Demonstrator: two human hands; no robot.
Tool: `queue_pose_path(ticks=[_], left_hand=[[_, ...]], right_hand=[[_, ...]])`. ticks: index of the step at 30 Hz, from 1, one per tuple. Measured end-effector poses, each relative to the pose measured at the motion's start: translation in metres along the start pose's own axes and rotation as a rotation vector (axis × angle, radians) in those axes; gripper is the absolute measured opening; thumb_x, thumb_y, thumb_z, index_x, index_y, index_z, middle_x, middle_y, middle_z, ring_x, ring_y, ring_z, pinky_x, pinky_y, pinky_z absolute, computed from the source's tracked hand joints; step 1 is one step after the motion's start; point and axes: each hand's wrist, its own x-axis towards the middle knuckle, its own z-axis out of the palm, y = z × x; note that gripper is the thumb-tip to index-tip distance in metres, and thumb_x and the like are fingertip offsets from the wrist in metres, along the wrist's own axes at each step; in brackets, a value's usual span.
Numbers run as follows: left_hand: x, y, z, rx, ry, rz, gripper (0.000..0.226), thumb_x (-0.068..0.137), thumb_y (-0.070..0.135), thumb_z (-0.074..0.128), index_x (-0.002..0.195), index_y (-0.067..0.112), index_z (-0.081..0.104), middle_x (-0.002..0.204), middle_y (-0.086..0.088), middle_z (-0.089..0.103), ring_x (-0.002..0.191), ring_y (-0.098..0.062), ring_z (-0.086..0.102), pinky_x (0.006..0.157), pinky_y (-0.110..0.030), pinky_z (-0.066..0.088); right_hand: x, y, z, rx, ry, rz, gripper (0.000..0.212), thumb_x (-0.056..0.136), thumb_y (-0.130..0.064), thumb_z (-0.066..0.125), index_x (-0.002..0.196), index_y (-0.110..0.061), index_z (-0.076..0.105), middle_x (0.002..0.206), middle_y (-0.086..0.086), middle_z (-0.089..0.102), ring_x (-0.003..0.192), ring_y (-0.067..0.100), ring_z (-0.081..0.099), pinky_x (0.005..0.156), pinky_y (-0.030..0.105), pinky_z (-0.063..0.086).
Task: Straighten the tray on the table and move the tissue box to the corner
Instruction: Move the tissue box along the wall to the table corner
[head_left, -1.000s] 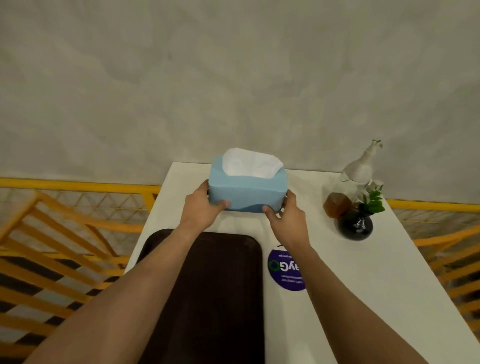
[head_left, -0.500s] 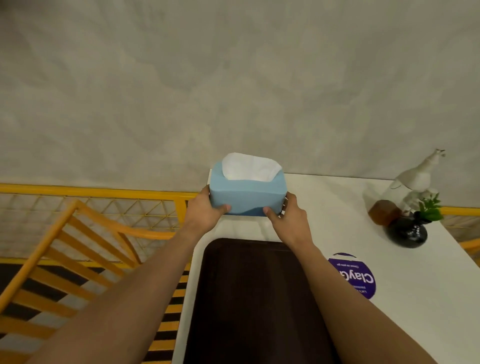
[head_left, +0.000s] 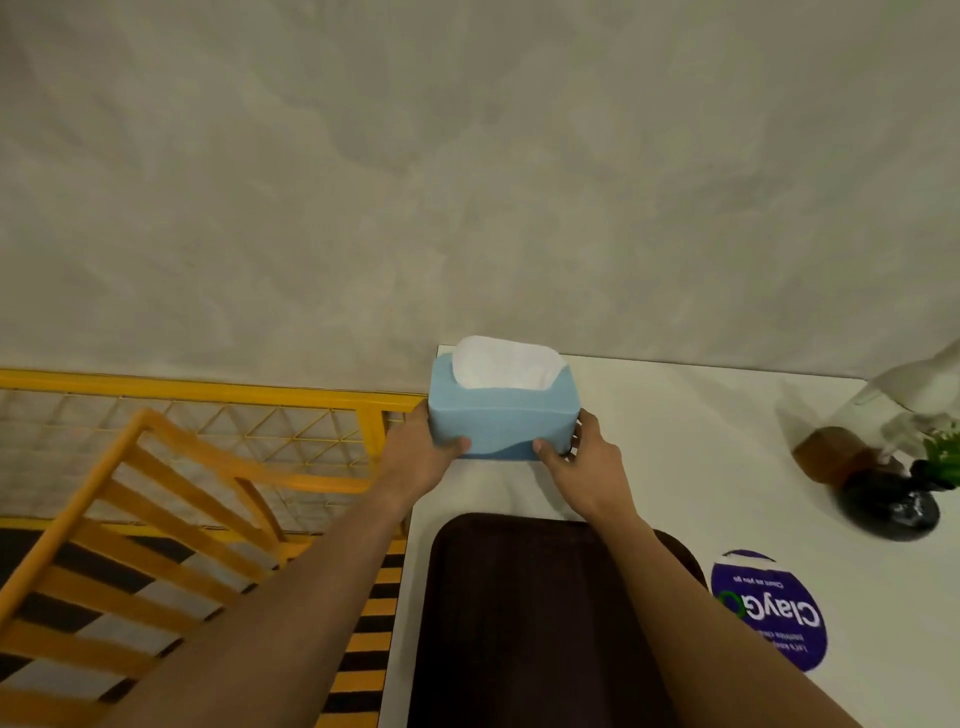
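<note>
At the left of the frame, a yellow railing (head_left: 208, 387) with a mesh panel is seen, and below it the slatted back of an orange chair (head_left: 130, 519) over a black-and-yellow striped floor (head_left: 363, 649). The upper half of the frame is filled by a grey plastered wall (head_left: 467, 182). A white table (head_left: 675, 441) occupies the lower centre and right. Its far left corner is taken up by the blue tissue box (head_left: 501, 423), from whose top a white tissue (head_left: 506, 364) projects. The box is gripped at both ends: the left hand (head_left: 415, 460) is closed on the left end with the thumb laid across the near face, and the right hand (head_left: 587, 467) is closed on the right end, its thumb likewise on the near face. Whether the box rests fully on the table cannot be told. Nearer the viewer, at lower centre, a dark brown tray (head_left: 519, 623) is seen lying on the table, partly covered by the right forearm and apart from the box. To its right a round purple sticker (head_left: 769, 613) is fixed to the tabletop. At the right edge, a bottle holding brown liquid (head_left: 831, 457) and a black vase (head_left: 888, 506) with a green plant (head_left: 943, 452) stand close together, blurred.
</note>
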Motion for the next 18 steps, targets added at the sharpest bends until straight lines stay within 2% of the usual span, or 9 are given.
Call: queue_pose_path(ticks=[4, 11, 13, 15, 16, 18], left_hand=[[0.023, -0.010, 0.007, -0.035, -0.002, -0.024, 0.072, 0.083, 0.032, 0.078, 0.143, 0.013, 0.044, 0.138, -0.009, 0.059, 0.125, -0.030, 0.055, 0.094, -0.039, 0.049], [0.059, -0.020, 0.018, -0.013, -0.012, -0.009, 0.082, 0.086, 0.025, 0.074, 0.153, 0.021, 0.027, 0.131, -0.011, 0.064, 0.119, -0.033, 0.060, 0.092, -0.040, 0.050], [0.070, -0.023, 0.019, 0.020, -0.007, -0.014, 0.078, 0.087, 0.023, 0.073, 0.152, 0.018, 0.030, 0.124, -0.012, 0.067, 0.112, -0.033, 0.064, 0.087, -0.037, 0.051], [0.080, -0.025, 0.020, 0.051, 0.005, -0.015, 0.067, 0.088, 0.022, 0.072, 0.145, 0.012, 0.039, 0.122, -0.013, 0.068, 0.108, -0.032, 0.065, 0.081, -0.033, 0.050], [0.085, -0.026, 0.020, 0.055, 0.010, -0.011, 0.061, 0.088, 0.022, 0.071, 0.141, 0.010, 0.044, 0.122, -0.012, 0.068, 0.106, -0.032, 0.066, 0.078, -0.032, 0.049], [0.093, -0.027, 0.020, 0.057, 0.024, 0.007, 0.047, 0.088, 0.021, 0.070, 0.131, 0.009, 0.053, 0.120, -0.011, 0.069, 0.102, -0.031, 0.066, 0.073, -0.029, 0.045]], right_hand=[[0.017, 0.008, 0.013, -0.013, -0.010, 0.002, 0.072, 0.088, -0.048, 0.071, 0.145, -0.021, 0.039, 0.130, 0.004, 0.065, 0.114, 0.029, 0.064, 0.080, 0.027, 0.046], [0.056, 0.012, 0.022, -0.023, 0.003, -0.025, 0.073, 0.087, -0.037, 0.075, 0.148, -0.022, 0.038, 0.131, 0.001, 0.064, 0.113, 0.025, 0.064, 0.082, 0.026, 0.045], [0.067, 0.012, 0.023, -0.026, -0.005, -0.031, 0.072, 0.087, -0.036, 0.076, 0.147, -0.021, 0.038, 0.124, -0.004, 0.064, 0.103, 0.017, 0.063, 0.078, 0.020, 0.045], [0.077, 0.014, 0.025, -0.063, -0.001, -0.044, 0.067, 0.086, -0.035, 0.077, 0.142, -0.019, 0.044, 0.109, -0.012, 0.061, 0.087, 0.006, 0.058, 0.065, 0.006, 0.041], [0.082, 0.015, 0.025, -0.087, 0.006, -0.056, 0.062, 0.085, -0.035, 0.077, 0.138, -0.018, 0.047, 0.102, -0.014, 0.059, 0.079, 0.001, 0.056, 0.057, 0.004, 0.039], [0.089, 0.017, 0.027, -0.116, 0.015, -0.069, 0.057, 0.085, -0.035, 0.077, 0.132, -0.017, 0.051, 0.093, -0.018, 0.056, 0.072, -0.004, 0.053, 0.050, 0.004, 0.039]])
